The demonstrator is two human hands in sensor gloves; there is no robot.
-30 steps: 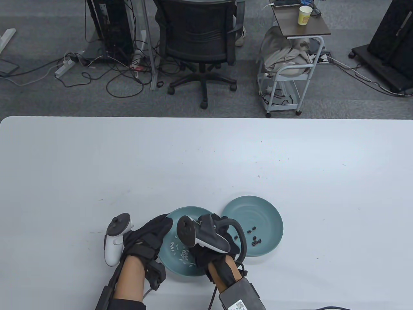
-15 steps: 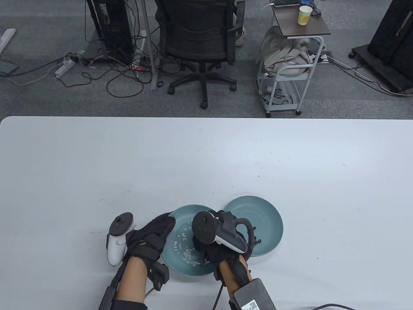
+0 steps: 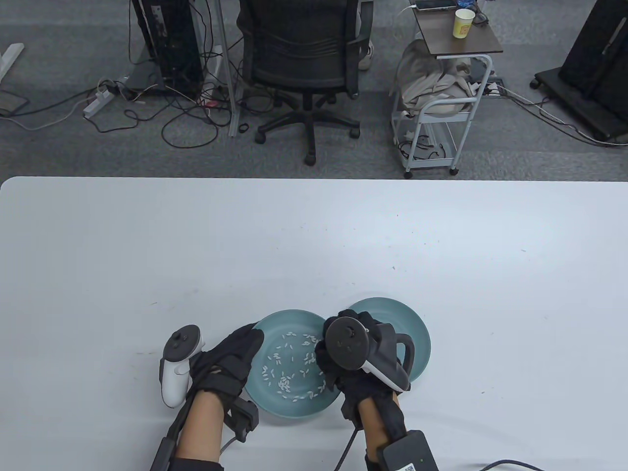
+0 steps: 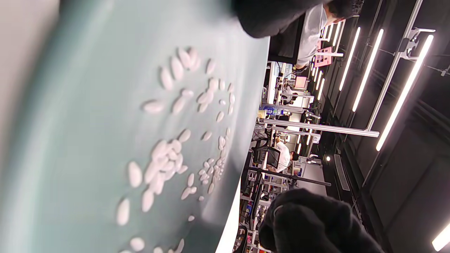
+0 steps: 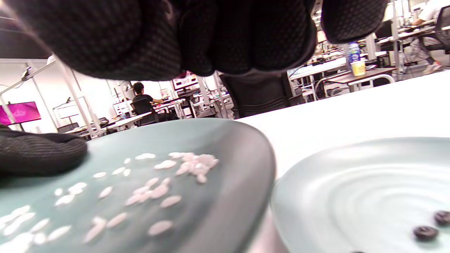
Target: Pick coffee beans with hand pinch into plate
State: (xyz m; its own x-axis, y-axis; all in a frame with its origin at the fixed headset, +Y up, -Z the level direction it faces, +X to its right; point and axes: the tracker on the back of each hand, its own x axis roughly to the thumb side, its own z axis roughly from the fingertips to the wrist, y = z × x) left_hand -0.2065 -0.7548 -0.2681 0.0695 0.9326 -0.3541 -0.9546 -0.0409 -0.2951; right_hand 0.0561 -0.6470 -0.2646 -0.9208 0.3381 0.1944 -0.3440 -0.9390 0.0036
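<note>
Two teal plates sit side by side near the table's front edge. The left plate (image 3: pixel 274 409) holds several white grains (image 3: pixel 289 365), which also show in the left wrist view (image 4: pixel 165 158). The right plate (image 3: pixel 421 343) holds dark coffee beans (image 5: pixel 425 232), which my hand hides in the table view. My left hand (image 3: pixel 245 346) lies flat with its fingers on the left plate's left rim. My right hand (image 3: pixel 329 365) hovers over the gap between the plates. Its fingers (image 5: pixel 246 52) are bunched together, and no bean shows between them.
The plates overlap slightly, the left plate's rim (image 5: pixel 260 168) above the right plate's edge. An office chair (image 3: pixel 304 64) and a small cart (image 3: pixel 441 98) stand beyond the table's far edge (image 3: pixel 314 179).
My right hand has moved right, from over the left plate to the gap between the plates, uncovering the white grains and hiding the beans. The left hand has stayed on the rim.
</note>
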